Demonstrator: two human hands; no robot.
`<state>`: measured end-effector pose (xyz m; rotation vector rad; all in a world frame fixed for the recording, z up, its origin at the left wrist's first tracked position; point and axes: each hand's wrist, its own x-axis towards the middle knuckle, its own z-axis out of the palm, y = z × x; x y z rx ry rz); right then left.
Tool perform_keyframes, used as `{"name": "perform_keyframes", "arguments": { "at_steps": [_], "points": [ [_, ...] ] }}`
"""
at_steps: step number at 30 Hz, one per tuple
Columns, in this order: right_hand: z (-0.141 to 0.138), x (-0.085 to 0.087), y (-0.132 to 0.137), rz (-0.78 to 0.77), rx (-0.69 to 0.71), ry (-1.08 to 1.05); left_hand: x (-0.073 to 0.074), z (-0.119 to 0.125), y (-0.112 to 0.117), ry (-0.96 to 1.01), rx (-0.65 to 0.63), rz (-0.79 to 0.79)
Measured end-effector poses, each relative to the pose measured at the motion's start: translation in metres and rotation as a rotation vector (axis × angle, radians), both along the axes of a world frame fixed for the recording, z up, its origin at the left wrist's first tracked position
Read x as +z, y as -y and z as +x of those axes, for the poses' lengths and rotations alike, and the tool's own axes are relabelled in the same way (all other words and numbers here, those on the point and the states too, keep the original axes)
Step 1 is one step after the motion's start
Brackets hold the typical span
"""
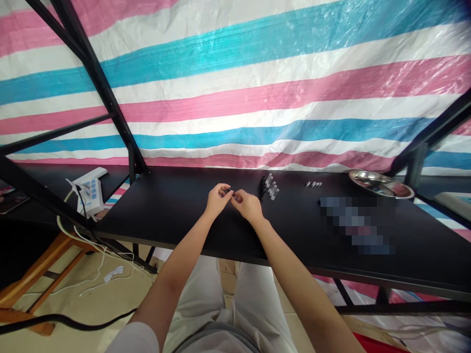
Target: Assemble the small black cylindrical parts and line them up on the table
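Observation:
Above the black table [165, 206], my left hand [218, 198] and my right hand [248, 205] meet fingertip to fingertip. Both are closed in a pinch around something small that looks dark, mostly covered by the fingers; its kind cannot be made out. Just right of my right hand stand several small clear vial-like pieces [273, 188] in a slanting row. Beside them runs a row of small black pieces [262, 187]. Farther right lie several tiny clear pieces [313, 185].
A round shiny metal tray [405, 192] sits at the table's back right. In front of it is a blurred-out, pixelated item [355, 225]. A white power strip [91, 193] with cables is on the left. Black metal posts [119, 120] and a striped sheet [257, 98] stand behind.

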<state>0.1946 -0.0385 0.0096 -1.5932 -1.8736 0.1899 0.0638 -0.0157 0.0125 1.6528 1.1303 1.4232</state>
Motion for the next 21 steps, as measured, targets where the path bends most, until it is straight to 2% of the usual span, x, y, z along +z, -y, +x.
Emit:
{"name": "perform_keyframes", "arguments": {
  "at_steps": [4,9,15,21],
  "points": [
    [0.0021,0.0,-0.0012,0.013,-0.016,-0.051,-0.0014,-0.0016,-0.002,0.051,-0.027,-0.109],
    [0.0037,-0.0055,-0.005,0.037,0.039,-0.135,-0.0005,-0.0023,-0.0014,0.166,-0.044,-0.203],
    [0.0037,-0.007,-0.0047,0.039,0.165,-0.202,-0.0003,-0.0021,-0.0015,0.216,-0.083,-0.207],
    [0.0021,-0.0053,-0.0019,0.054,0.221,-0.236,-0.0017,-0.0024,-0.0012,0.187,-0.1,-0.176]
  ]
}}
